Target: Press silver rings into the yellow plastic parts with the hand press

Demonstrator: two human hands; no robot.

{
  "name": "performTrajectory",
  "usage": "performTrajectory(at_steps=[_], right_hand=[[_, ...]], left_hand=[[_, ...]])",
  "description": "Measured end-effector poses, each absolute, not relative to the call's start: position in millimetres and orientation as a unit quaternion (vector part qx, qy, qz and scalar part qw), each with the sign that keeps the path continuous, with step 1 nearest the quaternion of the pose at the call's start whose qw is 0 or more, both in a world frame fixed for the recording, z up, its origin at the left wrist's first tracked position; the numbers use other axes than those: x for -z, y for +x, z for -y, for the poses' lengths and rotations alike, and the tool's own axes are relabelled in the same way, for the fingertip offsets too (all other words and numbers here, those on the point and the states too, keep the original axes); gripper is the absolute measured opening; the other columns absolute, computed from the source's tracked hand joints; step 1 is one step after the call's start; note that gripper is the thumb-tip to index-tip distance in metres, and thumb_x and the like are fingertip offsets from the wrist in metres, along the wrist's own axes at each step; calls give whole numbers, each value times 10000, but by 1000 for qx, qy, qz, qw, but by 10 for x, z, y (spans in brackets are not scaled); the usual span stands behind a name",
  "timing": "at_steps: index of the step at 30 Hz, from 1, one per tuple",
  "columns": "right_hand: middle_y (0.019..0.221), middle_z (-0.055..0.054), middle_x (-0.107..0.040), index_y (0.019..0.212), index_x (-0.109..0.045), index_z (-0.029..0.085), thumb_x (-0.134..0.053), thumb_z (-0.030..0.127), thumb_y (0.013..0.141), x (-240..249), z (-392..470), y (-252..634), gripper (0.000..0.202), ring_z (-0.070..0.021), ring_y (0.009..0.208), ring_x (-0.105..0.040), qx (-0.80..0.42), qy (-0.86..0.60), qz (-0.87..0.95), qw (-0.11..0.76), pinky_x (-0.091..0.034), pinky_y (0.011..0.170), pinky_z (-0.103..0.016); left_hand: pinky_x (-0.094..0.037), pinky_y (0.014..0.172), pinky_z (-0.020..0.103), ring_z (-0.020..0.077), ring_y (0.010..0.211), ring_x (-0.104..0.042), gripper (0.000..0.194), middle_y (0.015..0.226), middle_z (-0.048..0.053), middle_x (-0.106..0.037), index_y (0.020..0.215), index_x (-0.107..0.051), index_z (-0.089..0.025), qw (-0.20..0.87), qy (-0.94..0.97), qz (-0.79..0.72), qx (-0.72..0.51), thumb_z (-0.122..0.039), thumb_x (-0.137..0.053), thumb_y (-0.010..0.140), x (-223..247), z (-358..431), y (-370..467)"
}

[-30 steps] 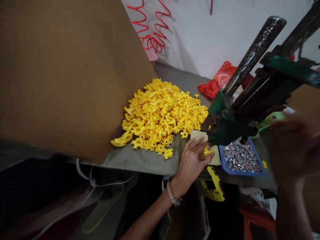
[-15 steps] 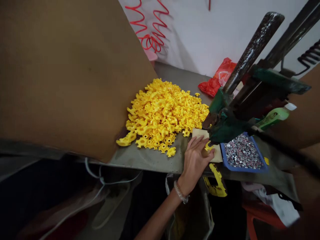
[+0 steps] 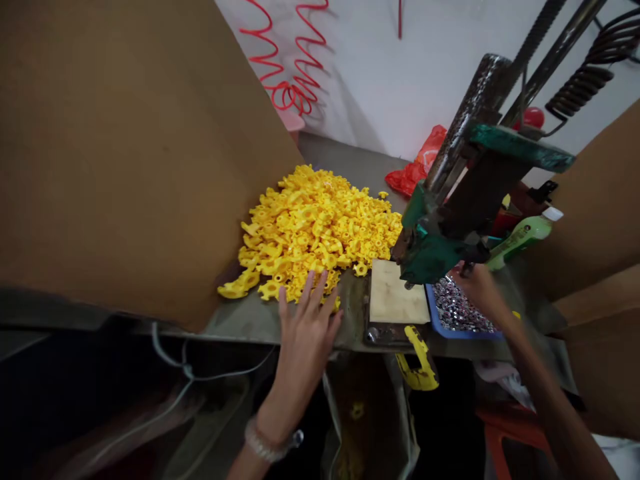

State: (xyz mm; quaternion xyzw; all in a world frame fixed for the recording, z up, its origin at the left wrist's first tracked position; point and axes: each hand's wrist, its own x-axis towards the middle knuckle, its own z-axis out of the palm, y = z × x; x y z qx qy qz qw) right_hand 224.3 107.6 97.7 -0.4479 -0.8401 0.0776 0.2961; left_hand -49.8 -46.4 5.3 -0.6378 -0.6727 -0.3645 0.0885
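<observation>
My left hand (image 3: 306, 327) reaches over the front of a heap of small yellow plastic star-shaped pieces (image 3: 320, 213). Its fingers are spread, and no piece shows in its grip. On the right, my right hand (image 3: 475, 287) is over a blue tray (image 3: 465, 333) of small shiny metal parts (image 3: 455, 307). Its fingertips are partly hidden by the press, so their grip is unclear. Between my hands stands a green hand press (image 3: 435, 257), its head above a pale square pad (image 3: 395, 297) with nothing on it.
A cardboard panel (image 3: 125, 167) walls off the left. Below the table edge hangs an open bag (image 3: 410, 433) with yellow pieces inside. A yellow-painted metal handle (image 3: 423, 367) juts from the table's front. Behind the press lie a green bottle (image 3: 525, 233) and a red plastic bag (image 3: 413, 177).
My left hand has left the pad, where it held a yellow piece, and moved left to the heap. The right hand has come into view at the tray. The press head has risen.
</observation>
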Motion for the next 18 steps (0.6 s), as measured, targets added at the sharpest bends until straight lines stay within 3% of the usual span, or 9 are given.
performTrajectory(at_steps=[4,9,12,16,18], right_hand=[[860,-73,-664,843,-651,149,-517,151,841,-510,-1036,2149,134,-176,790,-618,-36,-443,872,204,-473,718,-277],[854,-63,-666,907,-677,171,-503,189,882,-458,-980,2348,177,-180,776,-622,-27,-442,883,156,-466,718,-290],[840,-68,-656,904,-686,181,-507,243,897,-549,-892,2449,189,-200,822,-603,42,-421,888,181,-475,770,-340],[868,-57,-644,896,-658,176,-516,223,897,-632,-627,2392,149,-172,838,-586,89,-369,884,272,-492,767,-323],[933,-55,-638,958,-644,190,-509,174,895,-657,-472,2286,150,-157,896,-585,66,-340,891,293,-500,788,-304]], left_hand=[[-171,1128,648,284,1332,-415,332,1351,79,-552,1234,-557,-244,79,-682,620,380,-196,-494,911,77,355,-656],[-429,1086,412,176,1249,-521,409,1348,71,-556,1341,-458,-232,24,-683,563,465,-180,-457,935,-100,220,-289],[-459,1061,384,190,1274,-495,390,1388,72,-515,1319,-487,-242,-17,-704,559,438,-164,-437,939,-186,128,-30],[-433,1062,476,281,1368,-351,405,1452,139,-419,1338,-464,-184,-24,-733,565,379,-201,-457,934,-237,118,125],[-379,1095,510,273,1373,-345,417,1436,154,-437,1352,-439,-155,-36,-745,548,379,-197,-445,938,-259,132,136]])
